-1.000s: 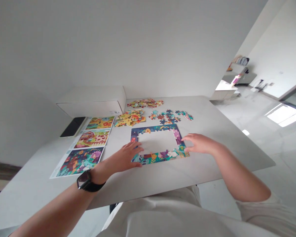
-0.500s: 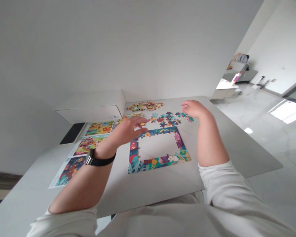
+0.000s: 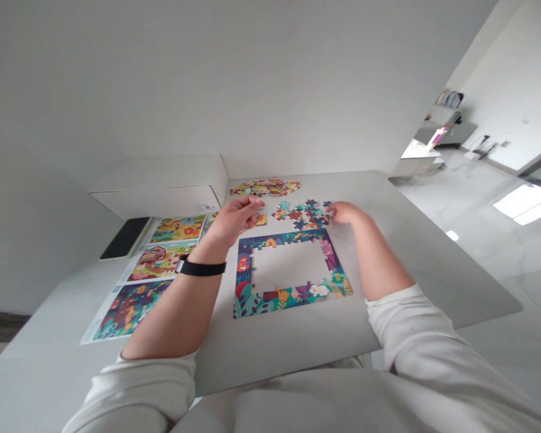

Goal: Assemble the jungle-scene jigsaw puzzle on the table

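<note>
My left hand (image 3: pixel 237 220) is raised over the table left of the loose pieces, fingers curled into a pinch; whatever lies between them is too small to tell. At the right edge of a pile of dark blue, teal and brown puzzle pieces (image 3: pixel 313 211), my right hand (image 3: pixel 345 213) is closed at the fingertips on pieces it partly covers. Nearer to me lies the jigsaw frame (image 3: pixel 293 296), its border joined all around an open middle. Yellow-orange puzzle pieces (image 3: pixel 260 220) show beside and partly behind my left hand.
Another heap of red and yellow puzzle pieces (image 3: pixel 265 187) lies by the wall. On the left are a sheet with printed pictures (image 3: pixel 133 310), a dark phone-like slab (image 3: pixel 125 238) and a white box (image 3: pixel 157 201). The table's right edge borders the floor.
My left hand has risen away from the frame's top left corner and its fingers have closed. My right hand has come down onto the pieces at the pile's right side.
</note>
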`<state>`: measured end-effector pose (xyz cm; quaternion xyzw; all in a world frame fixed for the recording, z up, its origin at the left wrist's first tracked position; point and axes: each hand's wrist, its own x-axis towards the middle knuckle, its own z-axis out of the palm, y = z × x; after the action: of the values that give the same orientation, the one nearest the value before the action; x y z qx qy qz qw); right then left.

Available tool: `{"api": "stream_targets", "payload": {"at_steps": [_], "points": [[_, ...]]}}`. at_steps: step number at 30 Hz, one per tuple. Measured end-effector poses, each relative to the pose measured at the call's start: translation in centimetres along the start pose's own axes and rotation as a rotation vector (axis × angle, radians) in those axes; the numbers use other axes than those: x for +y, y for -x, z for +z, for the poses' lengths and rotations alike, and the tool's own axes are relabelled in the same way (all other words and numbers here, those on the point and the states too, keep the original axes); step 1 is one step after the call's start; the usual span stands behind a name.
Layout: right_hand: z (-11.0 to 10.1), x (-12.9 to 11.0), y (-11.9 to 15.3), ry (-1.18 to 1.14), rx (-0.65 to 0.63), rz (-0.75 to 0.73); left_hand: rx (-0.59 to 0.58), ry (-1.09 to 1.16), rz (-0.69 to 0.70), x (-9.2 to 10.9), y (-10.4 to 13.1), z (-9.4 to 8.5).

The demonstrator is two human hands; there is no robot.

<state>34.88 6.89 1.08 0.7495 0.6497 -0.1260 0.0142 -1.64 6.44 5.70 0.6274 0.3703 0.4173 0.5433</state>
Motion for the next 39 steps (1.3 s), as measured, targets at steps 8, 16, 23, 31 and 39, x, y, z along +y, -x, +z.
{"api": "stream_targets", "payload": {"at_steps": [8, 16, 23, 31, 39], "points": [[0.3, -0.2, 0.3, 0.073, -0.003, -0.022, -0.010, 0.154, 0.031, 1.2, 0.4, -0.4], [-0.5, 0.1, 0.8, -0.002, -0.004, -0.046, -0.031, 0.214, 0.022, 1.6, 0.5, -0.3], [-2.9, 1.7, 2.5, -0.402, 0.101, -0.019, -0.011, 0.153, 0.067, 1.9, 0.6, -0.4], [-2.6, -4.9, 4.5, -0.797, 0.037, -0.473, -0.081, -0.101, 0.152, -0.7, 0.3, 1.6], [0.0, -9.4, 5.1, -0.887, -0.065, -0.597, -0.082, -0.299, 0.081, -1.7, 1.3, 1.9]]}}
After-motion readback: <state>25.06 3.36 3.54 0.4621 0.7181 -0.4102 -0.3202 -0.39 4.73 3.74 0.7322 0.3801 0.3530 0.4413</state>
